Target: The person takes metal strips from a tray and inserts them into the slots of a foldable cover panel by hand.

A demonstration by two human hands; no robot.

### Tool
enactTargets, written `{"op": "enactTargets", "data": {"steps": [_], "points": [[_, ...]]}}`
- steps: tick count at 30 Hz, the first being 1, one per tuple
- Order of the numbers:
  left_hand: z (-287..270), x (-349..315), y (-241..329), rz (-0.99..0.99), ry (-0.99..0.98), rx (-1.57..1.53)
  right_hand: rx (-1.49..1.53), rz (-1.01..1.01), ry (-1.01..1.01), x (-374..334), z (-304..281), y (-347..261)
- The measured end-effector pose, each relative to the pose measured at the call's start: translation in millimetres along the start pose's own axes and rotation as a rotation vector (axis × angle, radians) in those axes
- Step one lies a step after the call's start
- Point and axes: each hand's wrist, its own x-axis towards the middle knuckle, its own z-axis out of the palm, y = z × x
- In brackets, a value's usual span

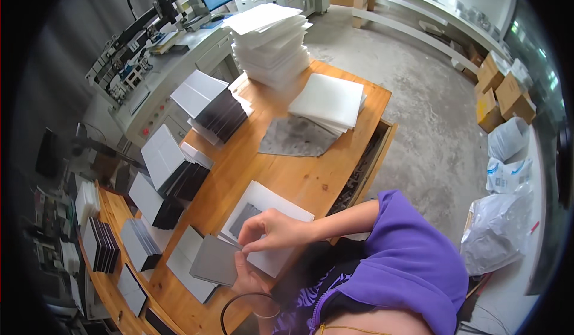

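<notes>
My left hand [246, 280] grips a flat grey panel [214, 259] by its right edge, thumb on top. The panel is tilted a little above the wooden table. My right hand [274, 230] is curled in a pinch close to the panel's upper right corner and the left thumb; whatever its fingertips hold is too small to make out. Beneath the right hand lie white sheets [293, 215] with a smaller dark grey rectangular piece [244, 216] on top, partly covered by the hand. Left of the held panel, another light grey panel [186, 262] rests on the table.
Stacks of grey-topped dark panels [162, 158] line the table's left side. A tall pile of white sheets [269, 42] stands at the far end, near a lower white stack [327, 100] and a grey sheet [296, 136]. An open drawer [371, 161] juts out at the right edge.
</notes>
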Motion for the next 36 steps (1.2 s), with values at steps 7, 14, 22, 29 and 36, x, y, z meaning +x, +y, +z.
{"op": "enactTargets", "data": {"steps": [7,14,22,29,36], "points": [[-28,8,-10,0.178,0.262,0.210,0.125,0.005,-0.038,2,-7,-3],[-44,-6,2,0.287,0.366,0.321,-0.566,-0.444,-0.165,9,-44,1],[-51,-6,1,0.322,0.471,0.278,-0.961,-0.448,-0.262,14,-52,12],[-47,-3,7,0.297,0.433,0.338,-0.990,-0.458,-0.235,26,-44,12],[-51,-7,8,0.256,0.398,0.358,-1.059,-0.419,-0.182,29,-37,9]]}}
